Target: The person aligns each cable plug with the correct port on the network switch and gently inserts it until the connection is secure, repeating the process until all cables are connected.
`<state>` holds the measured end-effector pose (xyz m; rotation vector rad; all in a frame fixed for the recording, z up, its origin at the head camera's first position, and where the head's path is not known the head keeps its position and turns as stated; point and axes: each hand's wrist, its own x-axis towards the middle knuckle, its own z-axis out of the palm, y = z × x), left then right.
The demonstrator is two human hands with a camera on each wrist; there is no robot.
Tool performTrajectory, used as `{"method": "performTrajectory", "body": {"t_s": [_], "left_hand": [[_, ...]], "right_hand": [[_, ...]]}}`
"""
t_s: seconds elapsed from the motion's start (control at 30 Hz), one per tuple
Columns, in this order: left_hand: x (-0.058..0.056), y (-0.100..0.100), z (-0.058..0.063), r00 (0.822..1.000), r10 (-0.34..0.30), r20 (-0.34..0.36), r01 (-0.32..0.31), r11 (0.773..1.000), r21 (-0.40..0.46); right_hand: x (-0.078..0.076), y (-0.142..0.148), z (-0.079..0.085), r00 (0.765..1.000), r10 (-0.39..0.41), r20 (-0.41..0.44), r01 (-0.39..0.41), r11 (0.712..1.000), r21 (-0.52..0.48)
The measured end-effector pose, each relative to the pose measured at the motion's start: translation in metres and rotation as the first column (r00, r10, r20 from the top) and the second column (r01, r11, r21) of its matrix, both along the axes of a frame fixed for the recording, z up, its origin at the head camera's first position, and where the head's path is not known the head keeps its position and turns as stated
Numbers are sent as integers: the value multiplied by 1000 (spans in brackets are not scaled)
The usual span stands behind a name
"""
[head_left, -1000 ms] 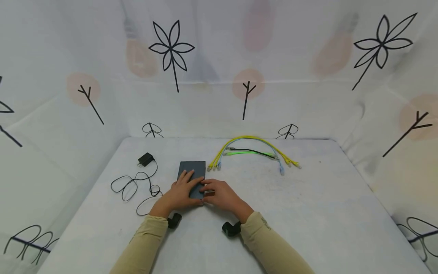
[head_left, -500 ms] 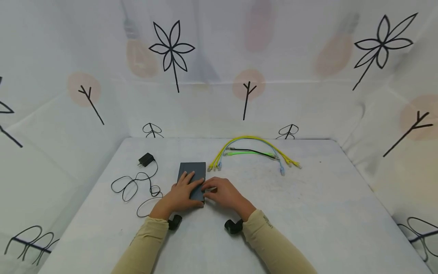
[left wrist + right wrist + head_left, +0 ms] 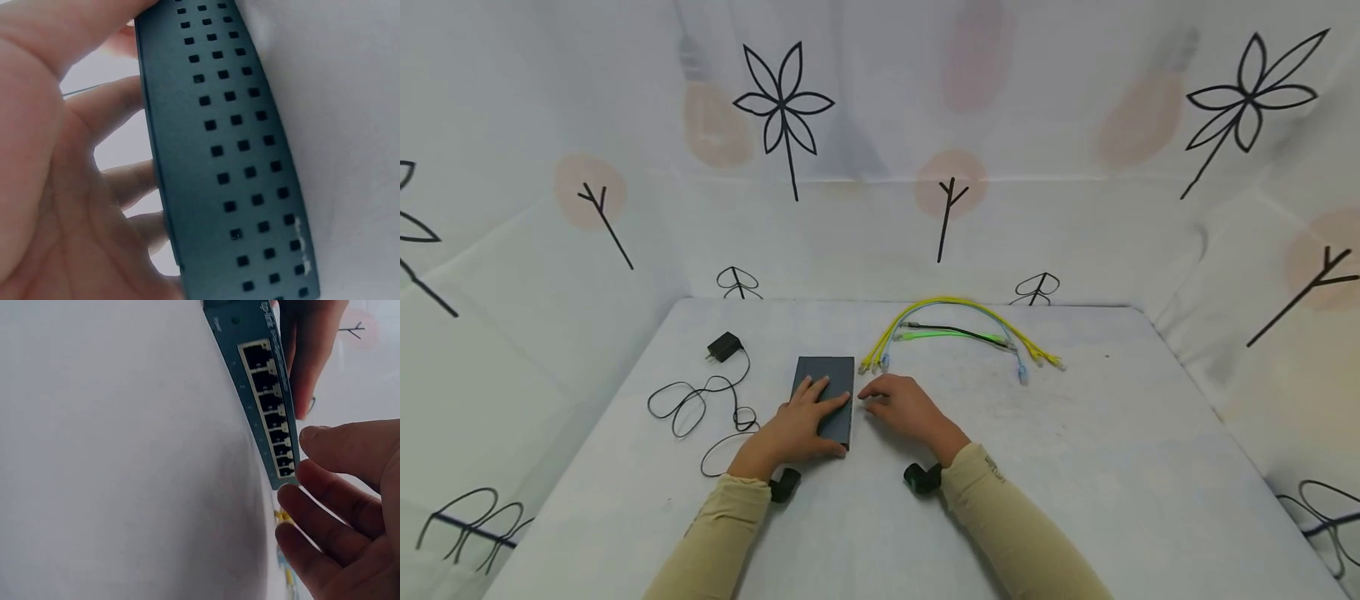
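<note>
A dark blue-grey network switch [image 3: 835, 424] lies flat left of the table's middle. My left hand [image 3: 793, 427] rests on its top with the fingers spread and the thumb near the front right corner. The left wrist view shows a side of the switch [image 3: 219, 150] with rows of square vent holes. In the right wrist view, a side with a row of several Ethernet ports [image 3: 272, 415] faces the camera. Just right of the switch, my right hand [image 3: 906, 408] has loosely bent fingers and holds nothing; a narrow gap separates it from the switch.
Left of the switch lies a black power adapter [image 3: 725, 347] with its thin cord [image 3: 700, 390] in loose loops. Behind, to the right, are yellow network cables [image 3: 951, 299], a light blue cable [image 3: 1022, 372], a green cable [image 3: 943, 333] and a black cable [image 3: 958, 330].
My right hand has drawn away from the switch's right edge, moving slightly right and back. The left hand stays on the switch. The head view has shifted a little.
</note>
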<state>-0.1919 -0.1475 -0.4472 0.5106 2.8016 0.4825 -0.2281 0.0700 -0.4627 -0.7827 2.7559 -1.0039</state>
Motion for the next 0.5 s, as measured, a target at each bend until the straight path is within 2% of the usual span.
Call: {"method": "performTrajectory", "body": {"t_s": [0.17, 0.3, 0.5], "left_hand": [[0, -1, 1, 1000, 2, 2, -2, 1000, 4], [0, -1, 0, 1000, -2, 1, 2, 1000, 5], [0, -1, -1, 1000, -3, 7, 3, 1000, 1]], "right_hand": [[-10, 2, 5, 998, -53, 28, 52, 998, 32], [-18, 4, 6, 996, -93, 9, 93, 995, 46], [-30, 8, 3, 987, -162, -16, 162, 987, -6]]}}
